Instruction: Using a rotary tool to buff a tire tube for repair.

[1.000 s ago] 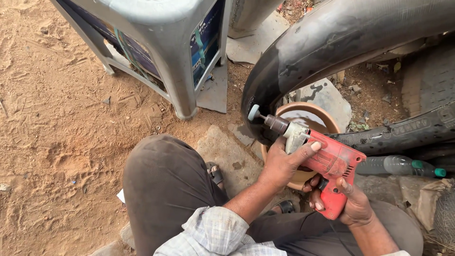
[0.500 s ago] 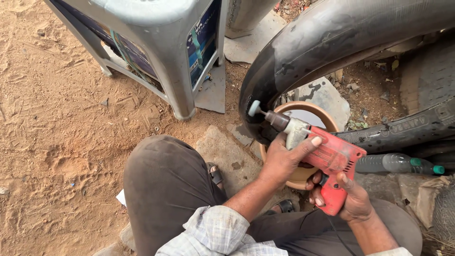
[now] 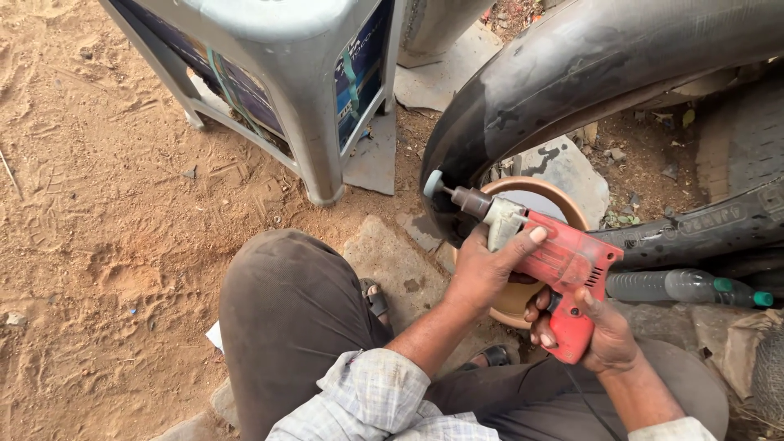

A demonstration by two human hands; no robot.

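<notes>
stool: a grey plastic stool is seen at upper left on the sandy ground, well apart from both hands; not touched.

stone: a flat stone is set just beside the bent knee, below the drill's tip.

drill tip: a small round grinding bit is carried at the far-left end of the drill & is held touching, or just short of, the black rubber tube; contact can't be told for sure.

left hand: the left hand is closed around the grey front part of the drill, thumb laid up along the body; it is the hand nearer the bit & the tube.

drill: the red drill is gripped by both hands; its long axis is run from lower right (handle) up to upper left (bit), so the bit is pointed away from the body toward the tube's curved edge.

bowl: a brown bowl w/ water is seen behind & under the drill, partly hidden by it.

right hand: the right hand is wrapped around the handle, fingers at the trigger side; farther from the tube than the left.

tube position: the tube is arched above & to the right of the hands; the worked spot lies up-left of the left hand.

bottle: a clear plastic bottle w/ green cap is laid on its side at far right, near the right hand, not touched.
</notes>
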